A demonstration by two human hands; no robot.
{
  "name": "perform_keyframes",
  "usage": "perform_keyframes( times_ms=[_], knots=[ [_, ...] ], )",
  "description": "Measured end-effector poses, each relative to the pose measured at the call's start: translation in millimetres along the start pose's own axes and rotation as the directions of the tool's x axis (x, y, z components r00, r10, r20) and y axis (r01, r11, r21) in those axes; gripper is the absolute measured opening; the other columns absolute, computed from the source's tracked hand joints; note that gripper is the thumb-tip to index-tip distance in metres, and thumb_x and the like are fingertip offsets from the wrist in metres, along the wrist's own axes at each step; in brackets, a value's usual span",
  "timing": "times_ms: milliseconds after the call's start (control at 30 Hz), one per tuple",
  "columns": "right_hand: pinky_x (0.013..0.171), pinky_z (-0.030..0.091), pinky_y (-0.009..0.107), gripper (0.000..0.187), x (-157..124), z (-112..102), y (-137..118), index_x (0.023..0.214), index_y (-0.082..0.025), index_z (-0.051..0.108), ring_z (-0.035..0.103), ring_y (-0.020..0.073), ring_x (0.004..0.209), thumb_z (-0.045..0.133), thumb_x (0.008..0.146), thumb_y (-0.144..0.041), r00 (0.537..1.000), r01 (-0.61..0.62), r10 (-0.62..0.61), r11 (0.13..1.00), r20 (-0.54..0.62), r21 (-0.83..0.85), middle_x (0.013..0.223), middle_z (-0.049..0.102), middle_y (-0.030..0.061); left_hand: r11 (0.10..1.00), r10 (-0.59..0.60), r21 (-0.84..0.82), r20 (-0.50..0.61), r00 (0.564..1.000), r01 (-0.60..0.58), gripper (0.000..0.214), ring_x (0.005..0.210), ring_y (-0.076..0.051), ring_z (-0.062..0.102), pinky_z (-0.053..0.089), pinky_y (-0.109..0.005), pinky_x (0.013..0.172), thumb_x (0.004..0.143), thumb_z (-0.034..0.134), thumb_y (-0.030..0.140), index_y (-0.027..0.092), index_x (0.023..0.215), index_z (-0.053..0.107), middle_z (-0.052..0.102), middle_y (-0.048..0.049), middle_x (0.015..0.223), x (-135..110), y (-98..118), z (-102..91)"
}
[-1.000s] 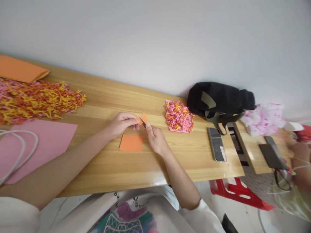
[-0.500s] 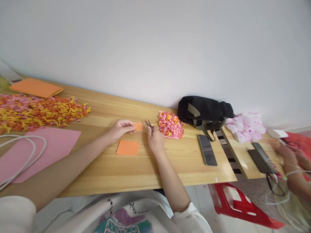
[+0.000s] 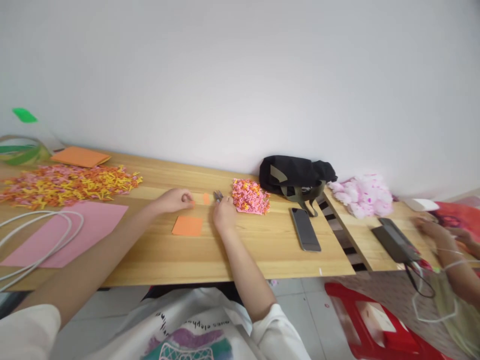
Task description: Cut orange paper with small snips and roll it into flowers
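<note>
My right hand (image 3: 225,214) is closed on small scissors (image 3: 218,195), their short blades pointing away from me and slightly apart. To the left of the blades a small orange paper piece (image 3: 206,199) lies on the wooden table (image 3: 210,260). My left hand (image 3: 175,200) is pinched, and a sliver of orange paper (image 3: 192,203) shows at its fingertips. Below and between the hands lies a square orange sheet (image 3: 187,226). Just beyond my right hand rests a pink square (image 3: 250,196) covered with small pink, orange and yellow bits.
At left are a heap of twisted paper pieces (image 3: 75,185), folded orange paper (image 3: 81,156), a pink sheet (image 3: 93,225) and a white cable (image 3: 45,216). Rightward sit a black bag (image 3: 296,172) and a phone (image 3: 305,230). Another person's hands (image 3: 435,230) are at the adjoining table.
My hands have moved apart. The small orange piece that was in my left fingers now lies on the table, with a sliver still at the fingertips. The view has shifted slightly.
</note>
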State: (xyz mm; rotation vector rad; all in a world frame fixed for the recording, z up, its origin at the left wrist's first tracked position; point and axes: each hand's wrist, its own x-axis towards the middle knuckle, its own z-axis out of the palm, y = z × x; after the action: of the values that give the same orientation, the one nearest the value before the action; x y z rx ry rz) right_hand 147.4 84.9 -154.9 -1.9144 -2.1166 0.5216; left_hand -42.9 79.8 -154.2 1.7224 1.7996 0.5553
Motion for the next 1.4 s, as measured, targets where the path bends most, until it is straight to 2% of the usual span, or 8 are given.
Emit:
perform_keyframes(
  times_ms=[100, 233, 667, 767, 933, 1200, 1300, 1400],
  knots=[
    [0.080, 0.051, 0.036, 0.027, -0.4, -1.2, 1.2, 0.114, -0.005, 0.057, 0.067, 0.0298, 0.102, 0.042, 0.096, -0.017, 1.000, 0.007, -0.007, 0.999, -0.002, 0.040, 0.120, 0.061, 0.0237, 0.998, 0.005, 0.057, -0.038, 0.999, -0.003, 0.032, 0.073, -0.022, 0.065, 0.043, -0.027, 0.064, 0.061, 0.066, 0.038, 0.020, 0.087, 0.069, 0.073, -0.0042, 0.080, 3.5, 9.8, 2.1],
    [0.085, 0.051, 0.037, 0.030, 1.2, -2.3, 5.3, 0.113, -0.007, 0.060, 0.067, 0.0293, 0.105, 0.040, 0.098, -0.023, 1.000, 0.019, -0.017, 0.992, -0.020, 0.121, 0.120, 0.063, 0.0217, 0.995, 0.050, 0.085, -0.013, 0.999, -0.049, 0.031, 0.085, -0.025, 0.066, 0.046, -0.028, 0.072, 0.061, 0.068, 0.040, 0.020, 0.084, 0.069, 0.073, -0.0085, 0.095, 14.3, 25.9, 10.0],
    [0.095, 0.047, 0.034, 0.031, 7.3, -1.3, 10.3, 0.112, -0.009, 0.063, 0.063, 0.0249, 0.112, 0.040, 0.098, -0.025, 0.995, 0.048, -0.002, 0.894, -0.102, 0.446, 0.111, 0.070, 0.0166, 0.998, 0.059, 0.018, 0.042, 0.997, -0.060, 0.021, 0.073, -0.024, 0.063, 0.048, -0.032, 0.069, 0.064, 0.067, 0.039, 0.020, 0.071, 0.065, 0.066, -0.0041, 0.074, 27.4, 28.6, 18.3],
    [0.087, 0.050, 0.028, 0.031, 11.8, 4.7, 12.4, 0.109, -0.011, 0.065, 0.068, 0.0204, 0.100, 0.045, 0.097, -0.031, 0.997, 0.010, 0.030, 0.864, -0.072, 0.504, 0.105, 0.073, 0.0125, 0.997, 0.074, -0.010, 0.020, 0.997, -0.074, 0.022, 0.073, -0.022, 0.061, 0.047, -0.032, 0.070, 0.065, 0.069, 0.042, 0.020, 0.070, 0.065, 0.065, -0.0029, 0.073, 25.6, 28.7, 18.6],
    [0.069, 0.048, 0.026, 0.024, 18.6, 8.1, 12.3, 0.094, -0.015, 0.069, 0.067, 0.0184, 0.076, 0.069, 0.081, -0.035, 0.997, -0.075, 0.052, 0.865, 0.060, 0.496, 0.081, 0.073, 0.0047, 0.994, 0.084, -0.073, -0.004, 0.996, -0.084, 0.021, 0.060, -0.015, 0.053, 0.040, -0.024, 0.057, 0.068, 0.069, 0.041, 0.020, 0.069, 0.066, 0.057, 0.0024, 0.063, 21.6, 29.5, 19.3],
    [0.059, 0.035, 0.026, 0.012, 25.9, 10.5, 6.2, 0.072, -0.019, 0.065, 0.056, 0.0163, 0.066, 0.062, 0.082, -0.024, 0.990, 0.028, -0.079, 0.920, 0.115, 0.390, 0.066, 0.064, 0.0005, 0.977, 0.064, -0.203, -0.049, 0.997, -0.073, 0.021, 0.059, -0.014, 0.051, 0.039, -0.023, 0.055, 0.060, 0.074, 0.037, 0.021, 0.072, 0.069, 0.063, 0.0012, 0.069, 22.2, 24.7, 22.9],
    [0.058, 0.032, 0.024, 0.012, 25.7, 11.7, 10.7, 0.068, -0.020, 0.060, 0.049, 0.0133, 0.061, 0.061, 0.080, -0.023, 0.987, 0.021, -0.104, 0.842, 0.124, 0.539, 0.059, 0.053, -0.0048, 0.968, 0.034, -0.247, -0.023, 0.999, -0.039, 0.029, 0.061, -0.016, 0.054, 0.042, -0.025, 0.058, 0.060, 0.072, 0.042, 0.020, 0.079, 0.070, 0.066, -0.0012, 0.072, 17.4, 25.0, 21.7],
    [0.056, 0.031, 0.022, 0.014, 23.9, 10.2, 14.3, 0.065, -0.020, 0.056, 0.043, 0.0101, 0.055, 0.060, 0.077, -0.025, 0.972, -0.038, -0.144, 0.681, 0.185, 0.731, 0.055, 0.044, -0.0080, 0.951, 0.013, -0.310, 0.062, 0.998, 0.007, 0.032, 0.063, -0.017, 0.057, 0.042, -0.026, 0.059, 0.065, 0.067, 0.050, 0.020, 0.074, 0.070, 0.068, -0.0030, 0.072, 8.8, 27.5, 16.6]
  ],
)
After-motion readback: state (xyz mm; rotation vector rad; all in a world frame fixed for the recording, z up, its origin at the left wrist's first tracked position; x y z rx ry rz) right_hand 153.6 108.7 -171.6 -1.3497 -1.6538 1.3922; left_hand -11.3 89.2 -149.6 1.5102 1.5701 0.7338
